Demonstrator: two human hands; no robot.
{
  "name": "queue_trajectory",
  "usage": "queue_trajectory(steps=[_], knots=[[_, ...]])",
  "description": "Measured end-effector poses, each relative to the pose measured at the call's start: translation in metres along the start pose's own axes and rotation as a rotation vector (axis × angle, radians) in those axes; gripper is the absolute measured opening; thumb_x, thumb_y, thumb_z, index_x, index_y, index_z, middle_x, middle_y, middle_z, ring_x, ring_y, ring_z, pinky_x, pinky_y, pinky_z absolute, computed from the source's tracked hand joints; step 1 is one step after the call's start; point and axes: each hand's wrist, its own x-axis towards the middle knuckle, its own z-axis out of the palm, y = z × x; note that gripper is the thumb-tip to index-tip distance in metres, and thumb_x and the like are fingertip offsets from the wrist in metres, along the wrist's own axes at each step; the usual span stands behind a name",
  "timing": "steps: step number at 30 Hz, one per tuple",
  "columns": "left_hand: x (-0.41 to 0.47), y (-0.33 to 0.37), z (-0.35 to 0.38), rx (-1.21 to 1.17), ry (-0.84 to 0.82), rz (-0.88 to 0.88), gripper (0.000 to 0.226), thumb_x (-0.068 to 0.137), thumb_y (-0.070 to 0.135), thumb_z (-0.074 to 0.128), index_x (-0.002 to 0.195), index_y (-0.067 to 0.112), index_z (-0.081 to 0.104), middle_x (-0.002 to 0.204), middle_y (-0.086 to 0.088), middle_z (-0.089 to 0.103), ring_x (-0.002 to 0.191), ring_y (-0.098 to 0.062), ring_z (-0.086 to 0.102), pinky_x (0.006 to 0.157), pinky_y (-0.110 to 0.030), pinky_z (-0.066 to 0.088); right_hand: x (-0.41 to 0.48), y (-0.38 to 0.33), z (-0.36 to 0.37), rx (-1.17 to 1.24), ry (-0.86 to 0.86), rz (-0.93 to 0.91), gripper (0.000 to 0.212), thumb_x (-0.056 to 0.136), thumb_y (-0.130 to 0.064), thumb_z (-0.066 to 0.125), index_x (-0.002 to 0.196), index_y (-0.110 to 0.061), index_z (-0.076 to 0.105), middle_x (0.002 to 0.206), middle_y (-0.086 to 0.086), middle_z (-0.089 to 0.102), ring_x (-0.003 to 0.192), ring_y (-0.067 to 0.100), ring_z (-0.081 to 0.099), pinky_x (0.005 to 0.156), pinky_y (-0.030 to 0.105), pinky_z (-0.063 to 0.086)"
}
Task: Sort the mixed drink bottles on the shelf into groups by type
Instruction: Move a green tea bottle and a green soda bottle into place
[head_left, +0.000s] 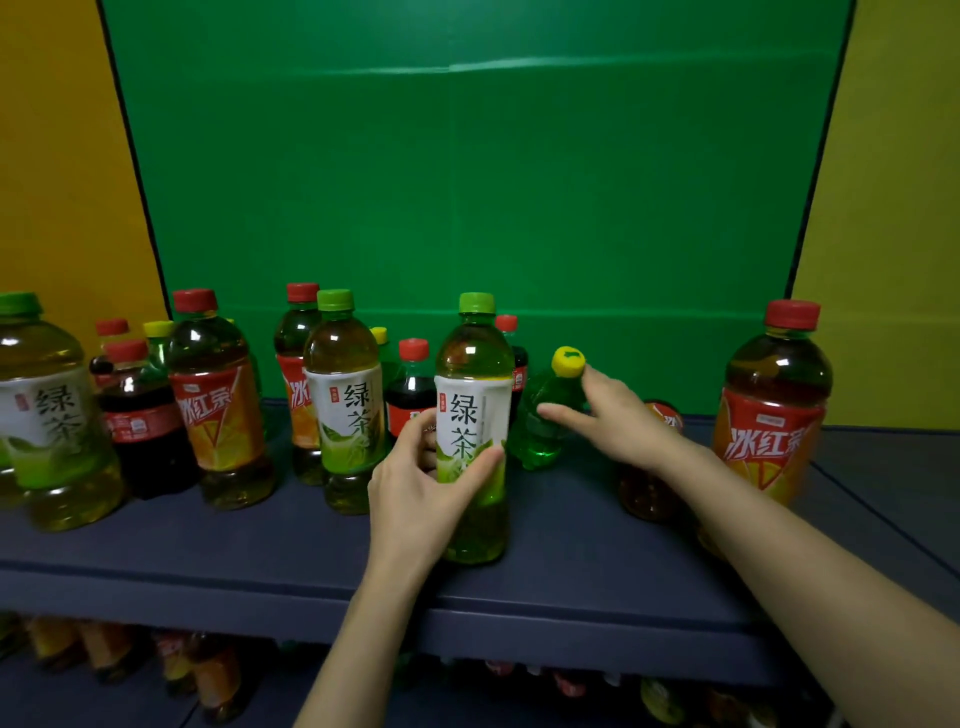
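Your left hand (431, 483), lower centre, has its fingers clamped round the upright green tea bottle (472, 415) mid-frame on the dark blue shelf (260, 535), while your right hand (618, 415), thumb and forefinger spread, touches the tilted small green bottle (540, 421) just right of it.

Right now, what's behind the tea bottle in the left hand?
Behind the tea bottle in the left hand: a red-capped soda bottle. Only cap and one edge show; the rest is covered.

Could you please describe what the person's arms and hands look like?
The left forearm and right forearm are bare, with no sleeves in view. The left hand and right hand wear no gloves; no watch or bracelet shows at either wrist.
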Motion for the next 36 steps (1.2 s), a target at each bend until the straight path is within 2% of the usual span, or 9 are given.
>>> queue_trajectory(steps=[3,8,15,19,23,27,30,33,36], knots=[[-0.002,-0.004,0.001,-0.011,0.025,0.053,0.049,0.067,0.036,0.08,0.109,0.031,0.055,0.092,0.013,0.067,0.085,-0.008,0.061,0.076,-0.026,0.053,0.003,-0.003,0.0,0.008,0.01,0.08,0.044,0.086,-0.045,0.056,0.11,-0.01,0.048,0.11,0.012,0.059,0.102,0.03,0.055,0.085,0.037,0.043],[-0.003,-0.014,0.005,-0.094,0.015,0.058,0.049,0.07,0.03,0.078,0.108,0.038,0.046,0.103,0.012,0.063,0.096,-0.006,0.06,0.081,-0.018,0.05,0.006,-0.01,0.002,-0.013,-0.001,0.106,0.046,0.086,-0.05,0.053,0.106,-0.009,0.047,0.106,0.011,0.058,0.098,0.029,0.055,0.082,0.037,0.043],[0.001,-0.019,0.005,-0.137,-0.078,0.08,0.051,0.075,0.028,0.073,0.118,0.022,0.046,0.11,0.009,0.062,0.097,0.009,0.057,0.078,-0.008,0.046,0.004,-0.016,0.017,0.156,-0.012,0.145,0.05,0.089,-0.045,0.051,0.125,-0.011,0.04,0.115,0.009,0.053,0.104,0.024,0.053,0.085,0.032,0.042],[0.001,-0.024,0.008,-0.081,-0.031,0.123,0.052,0.075,0.032,0.072,0.119,0.018,0.049,0.112,0.003,0.06,0.103,-0.003,0.057,0.082,-0.01,0.045,0.017,-0.021,0.019,0.19,-0.059,0.219,0.06,0.088,-0.049,0.05,0.132,-0.011,0.037,0.124,0.011,0.051,0.108,0.028,0.054,0.094,0.042,0.045],[0.002,-0.023,0.009,-0.024,0.02,0.164,0.052,0.075,0.03,0.073,0.119,0.011,0.052,0.11,-0.001,0.055,0.1,-0.008,0.052,0.08,-0.002,0.037,0.018,-0.022,0.026,0.223,-0.035,0.257,0.074,0.082,-0.06,0.049,0.136,-0.012,0.033,0.131,0.012,0.048,0.116,0.028,0.051,0.098,0.048,0.043],[0.001,-0.021,0.008,-0.012,0.023,0.164,0.054,0.075,0.031,0.072,0.121,0.009,0.051,0.111,-0.002,0.053,0.103,-0.012,0.052,0.081,0.0,0.035,0.007,-0.028,0.029,0.189,-0.021,0.28,0.074,0.088,-0.056,0.043,0.144,-0.012,0.023,0.146,0.013,0.035,0.13,0.028,0.039,0.109,0.043,0.033],[-0.003,-0.02,0.007,0.018,0.031,0.182,0.059,0.077,0.031,0.07,0.127,0.009,0.047,0.116,-0.003,0.049,0.111,-0.013,0.048,0.089,-0.01,0.035,-0.01,-0.034,0.021,0.058,0.018,0.249,0.068,0.094,-0.044,0.04,0.146,-0.007,0.016,0.153,0.012,0.023,0.139,0.024,0.024,0.111,0.032,0.021],[-0.012,-0.017,0.006,0.075,0.103,0.254,0.064,0.079,0.02,0.071,0.132,0.004,0.04,0.126,-0.011,0.044,0.12,-0.017,0.039,0.102,-0.015,0.026,-0.035,-0.039,0.005,-0.021,0.082,0.191,0.055,0.095,-0.032,0.045,0.142,-0.008,0.029,0.146,0.009,0.034,0.134,0.022,0.032,0.105,0.026,0.025],[-0.025,-0.011,0.009,0.06,0.201,0.406,0.047,0.081,0.013,0.064,0.123,0.0,0.047,0.119,-0.009,0.048,0.115,-0.016,0.041,0.102,-0.009,0.025,-0.066,-0.044,-0.017,-0.045,0.156,0.135,0.038,0.094,-0.024,0.049,0.13,-0.013,0.048,0.13,0.004,0.051,0.121,0.018,0.047,0.1,0.025,0.033]])
